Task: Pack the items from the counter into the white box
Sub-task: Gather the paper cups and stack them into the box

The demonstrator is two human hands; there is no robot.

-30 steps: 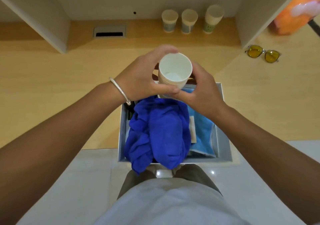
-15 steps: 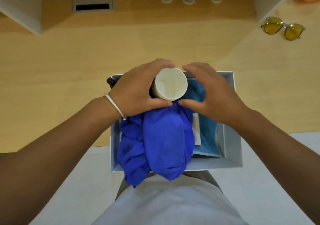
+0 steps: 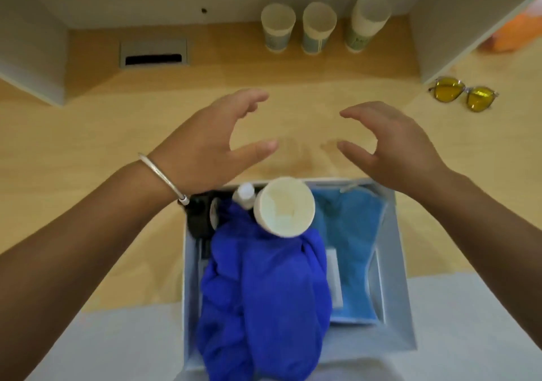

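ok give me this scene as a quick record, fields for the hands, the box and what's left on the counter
left hand: open, holds nothing, above counter
right hand: open, holds nothing, above counter
white box: at counter edge
in box: paper cup, dark blue cloth, light blue cloth, small white bottle
on counter: three cups at back, yellow sunglasses at right

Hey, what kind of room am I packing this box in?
Probably an office or hotel-style desk nook: a wooden counter with a built-in cable port, white partitions, and paper cups lined up at the back.
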